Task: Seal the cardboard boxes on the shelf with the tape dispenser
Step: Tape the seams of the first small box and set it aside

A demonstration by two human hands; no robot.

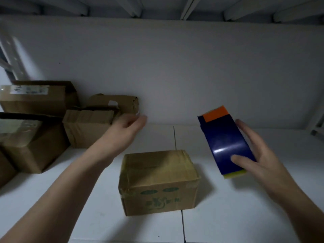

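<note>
A small cardboard box (pixel 158 181) with green print on its front stands on the white shelf (pixel 228 216), in the middle, its top flaps closed under clear tape. My right hand (pixel 257 155) holds a dark blue tape dispenser (pixel 222 141) with an orange end, lifted above the shelf to the right of that box. My left hand (pixel 126 130) reaches out to the left, fingers relaxed and holding nothing, right next to a cardboard box (pixel 87 127) with ragged flaps.
Several more cardboard boxes (pixel 35 97) are stacked at the left end of the shelf against the white back wall. Another box (pixel 29 144) stands nearer the front left. A seam runs down the shelf board behind and in front of the middle box.
</note>
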